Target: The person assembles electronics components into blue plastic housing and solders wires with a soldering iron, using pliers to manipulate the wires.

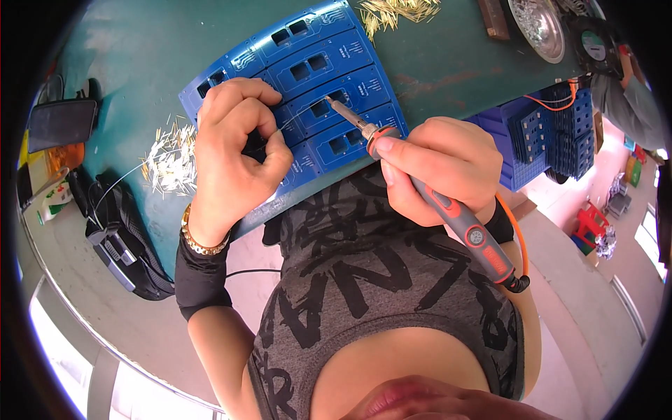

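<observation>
A blue panel of circuit boards point(308, 77) with paired square cut-outs lies on the green table in front of me. My right hand point(448, 168) is closed around a grey and red soldering iron point(458, 220), held like a pen. Its tip points at the panel, beside a cut-out in the right half; contact cannot be made out. My left hand point(238, 150) is over the panel's left part, with thumb and forefinger pinched on a thin solder wire point(288, 124). The wire's free end reaches toward the iron's tip.
Loose thin pins point(171, 162) lie left of the panel; more pins point(399, 12) lie behind it. A metal bowl point(537, 29) and a brown block point(493, 19) are far right. A purple crate point(483, 133) holds blue boards point(560, 136). A phone point(63, 124) and black bag point(122, 238) are left.
</observation>
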A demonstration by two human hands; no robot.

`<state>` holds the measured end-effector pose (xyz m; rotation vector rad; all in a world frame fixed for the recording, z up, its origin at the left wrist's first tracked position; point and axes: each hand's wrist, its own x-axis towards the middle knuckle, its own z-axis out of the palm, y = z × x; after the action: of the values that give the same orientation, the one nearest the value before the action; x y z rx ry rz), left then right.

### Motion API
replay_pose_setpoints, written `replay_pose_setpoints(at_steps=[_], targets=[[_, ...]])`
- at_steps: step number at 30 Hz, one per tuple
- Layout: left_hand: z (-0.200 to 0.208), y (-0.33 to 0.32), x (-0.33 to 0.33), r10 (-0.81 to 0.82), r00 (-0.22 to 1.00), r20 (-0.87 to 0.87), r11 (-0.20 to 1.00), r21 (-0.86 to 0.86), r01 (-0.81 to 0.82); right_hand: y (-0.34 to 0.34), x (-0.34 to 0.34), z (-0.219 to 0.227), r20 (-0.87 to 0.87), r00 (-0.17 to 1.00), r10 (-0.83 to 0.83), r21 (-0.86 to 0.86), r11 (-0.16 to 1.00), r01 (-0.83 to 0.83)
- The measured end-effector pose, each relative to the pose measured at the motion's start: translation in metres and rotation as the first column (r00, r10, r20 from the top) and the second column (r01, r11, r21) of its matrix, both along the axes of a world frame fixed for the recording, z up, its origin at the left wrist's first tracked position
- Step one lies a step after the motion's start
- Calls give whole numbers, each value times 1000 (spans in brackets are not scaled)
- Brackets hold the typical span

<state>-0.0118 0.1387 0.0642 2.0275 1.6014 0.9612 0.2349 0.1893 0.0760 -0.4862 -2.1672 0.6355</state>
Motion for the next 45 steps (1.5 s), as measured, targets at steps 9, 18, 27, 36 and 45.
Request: replay_pose_setpoints(at_steps=[9,18,27,36,45], targets=[[5,-1,-6,-64,998,-8,995,-80,63,0,3,-1,-13,999,43,14,999,-43],[4,0,-10,-122,993,-1,990,-77,122,-5,-1,-1,-38,999,16,20,1000,-15],[1,-1,-10,-93,996,0,994,-59,92,-4,2,-1,-5,993,120,44,992,-120],[1,-8,7,-122,991,63,993,0,122,-3,25,9,-100,994,-39,28,999,42],[-2,-8,24,-120,992,-44,992,-34,118,-17,37,6,-71,996,-44,-11,999,43]])
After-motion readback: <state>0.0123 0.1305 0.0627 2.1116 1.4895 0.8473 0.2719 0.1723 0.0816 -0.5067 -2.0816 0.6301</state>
